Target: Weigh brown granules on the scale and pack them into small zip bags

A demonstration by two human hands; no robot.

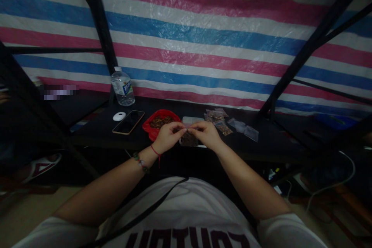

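Observation:
My left hand [170, 136] and my right hand [207, 133] meet over the table's front edge, fingertips nearly touching. Both pinch the top edge of a small clear plastic bag [189, 140] with dark brown bits in it. Behind the fingers lies a pale flat tray or box [193, 119], partly covered by the hands and the bag. A red plastic bag [147, 124] lies spread beside my left hand, with a heap of brown pieces [161, 121] in it. Right of my right hand are several filled clear bags [215, 115] and flat clear bags [250, 132].
On the left of the black table [95, 133] are a phone [128, 122], a round white object [119, 116] and a clear plastic bottle [123, 88]. Dark metal posts [100, 19] frame both sides. A striped plastic sheet [188, 35] hangs behind.

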